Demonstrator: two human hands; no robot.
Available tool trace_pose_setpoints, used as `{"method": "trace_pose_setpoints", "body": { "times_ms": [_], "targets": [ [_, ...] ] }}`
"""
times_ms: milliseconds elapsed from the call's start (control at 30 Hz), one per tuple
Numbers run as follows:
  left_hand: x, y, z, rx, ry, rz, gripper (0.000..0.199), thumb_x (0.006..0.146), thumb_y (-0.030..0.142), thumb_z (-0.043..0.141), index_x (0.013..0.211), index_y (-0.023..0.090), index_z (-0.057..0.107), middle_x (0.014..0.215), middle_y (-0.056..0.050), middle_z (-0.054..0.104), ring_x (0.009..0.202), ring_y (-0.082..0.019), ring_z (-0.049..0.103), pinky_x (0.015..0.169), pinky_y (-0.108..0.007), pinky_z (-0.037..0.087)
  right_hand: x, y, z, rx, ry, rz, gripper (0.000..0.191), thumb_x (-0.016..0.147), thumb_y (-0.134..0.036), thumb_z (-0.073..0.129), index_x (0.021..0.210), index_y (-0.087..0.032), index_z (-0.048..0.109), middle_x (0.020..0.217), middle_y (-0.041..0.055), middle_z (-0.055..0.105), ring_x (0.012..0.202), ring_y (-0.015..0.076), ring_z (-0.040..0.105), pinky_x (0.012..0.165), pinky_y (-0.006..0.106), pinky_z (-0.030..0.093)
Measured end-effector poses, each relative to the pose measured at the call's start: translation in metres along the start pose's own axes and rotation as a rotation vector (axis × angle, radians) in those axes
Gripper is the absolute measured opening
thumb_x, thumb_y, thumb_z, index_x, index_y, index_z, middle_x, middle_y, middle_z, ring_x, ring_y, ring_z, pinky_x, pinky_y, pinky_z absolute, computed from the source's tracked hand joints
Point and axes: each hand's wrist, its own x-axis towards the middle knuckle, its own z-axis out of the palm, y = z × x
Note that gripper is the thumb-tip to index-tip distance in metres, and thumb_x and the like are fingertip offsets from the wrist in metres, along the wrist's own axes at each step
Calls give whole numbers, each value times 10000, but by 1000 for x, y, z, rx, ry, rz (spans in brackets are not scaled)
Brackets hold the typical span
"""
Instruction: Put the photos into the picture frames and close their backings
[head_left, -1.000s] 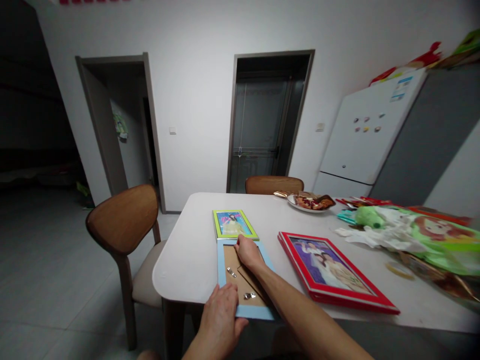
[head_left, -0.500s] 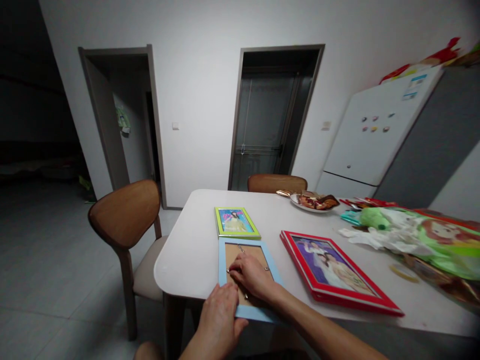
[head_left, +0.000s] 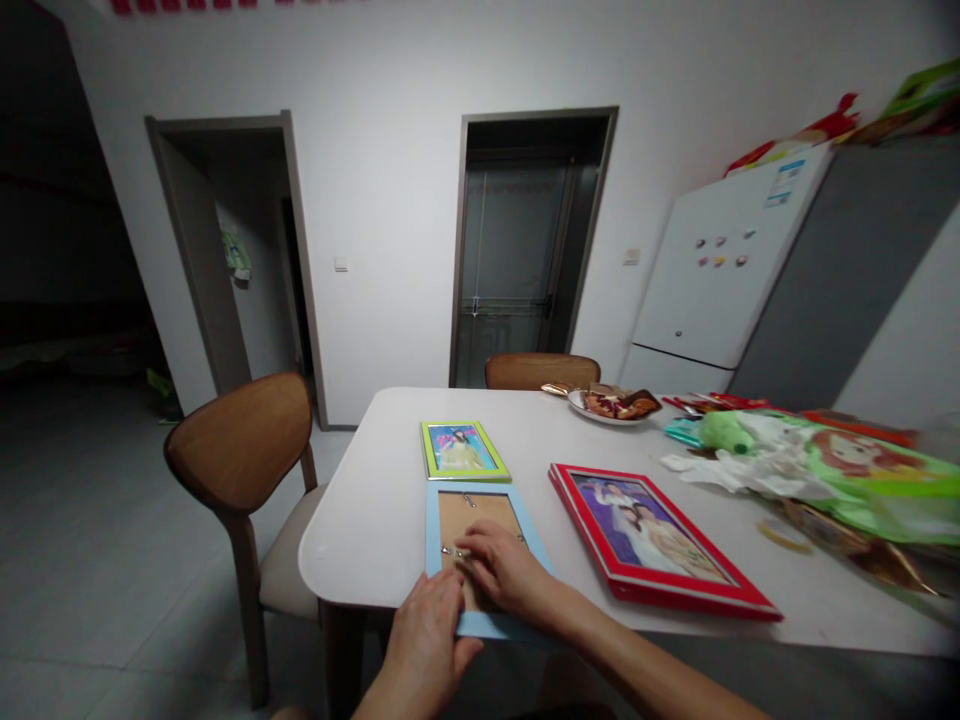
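Note:
A light blue picture frame (head_left: 433,520) lies face down at the table's near edge, its brown backing board (head_left: 491,512) showing. Small metal clips sit around the board: a left clip (head_left: 448,551), a top clip (head_left: 469,500) and a right clip (head_left: 520,538) partly behind my knuckles. My left hand (head_left: 424,630) grips the frame's lower left corner, thumb near the bottom rim. Over the board, my right hand (head_left: 504,568) has its fingers bent together, with the fingertips at the inner end of the left clip. The lower board is hidden by my hands.
Touching the far rim is a green picture frame (head_left: 459,450). Stacked red picture frames (head_left: 660,530) lie to the right. Beyond are a plate of food (head_left: 615,405), tape roll (head_left: 784,537) and crumpled green-and-white bags (head_left: 847,480). Wooden chairs stand left (head_left: 240,440) and behind (head_left: 544,371).
My right fingertips have shifted slightly off the left clip, so more of it shows. My left hand keeps its hold on the corner. The camera view has tilted up and turned slightly right.

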Motion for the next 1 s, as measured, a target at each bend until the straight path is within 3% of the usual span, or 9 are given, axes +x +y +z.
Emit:
{"method": "trace_pose_setpoints", "body": {
  "times_ms": [133,267,500,667,733,833,900,1000],
  "targets": [
    [1,-2,-1,5,18,-1,523,650,183,597,1145,150,431,1199,-84,497,1117,-198,426,1002,-374,259,-23,-6,-4,-52,-68,-66,193,748,-152,431,722,-188,618,762,39,550,784,153,467,717,271,351],
    [2,-1,-5,-1,35,11,502,651,183,597,1128,162,443,1172,-78,518,1097,-195,445,996,-366,268,-37,-9,-5,-67,-60,-70,211,773,-163,405,720,-190,608,781,39,552,789,154,467,720,287,359],
    [4,8,-1,75,13,10,459,624,172,592,1070,154,486,1198,-108,493,1129,-235,414,986,-428,260,-47,-12,-10,128,26,-45,290,766,-218,436,1027,-230,563,1009,64,546,941,179,473,821,333,380],
    [11,12,8,87,40,116,466,555,61,558,1011,142,506,1204,-139,482,1136,-281,402,959,-506,273,-50,6,-25,423,371,280,288,755,-280,438,984,-194,590,1048,96,543,994,203,478,816,339,407],
    [14,15,-1,2,104,144,421,572,48,536,980,146,507,1154,-141,521,1087,-278,453,940,-506,298,-55,15,-34,573,538,421,268,739,-311,456,920,-184,609,999,89,569,948,204,501,790,324,412],
    [17,28,-23,-244,226,145,179,653,125,515,821,189,509,1092,-112,555,1010,-257,505,888,-468,360,-64,18,-39,889,742,624,284,691,-349,517,890,-164,598,867,67,602,766,171,540,676,284,426],
    [18,44,-35,-474,263,105,84,709,198,492,792,204,485,1093,-94,548,1008,-243,502,857,-429,388,-66,11,-34,1156,780,717,337,655,-371,557,923,-168,574,799,44,599,653,140,532,559,247,411],
    [19,74,-33,-818,267,90,123,753,285,472,839,199,485,1158,-90,505,1073,-235,456,890,-392,360,-61,-9,-22,1581,577,734,391,671,-442,535,962,-181,550,731,26,585,589,121,533,513,235,397]
  ]
}}
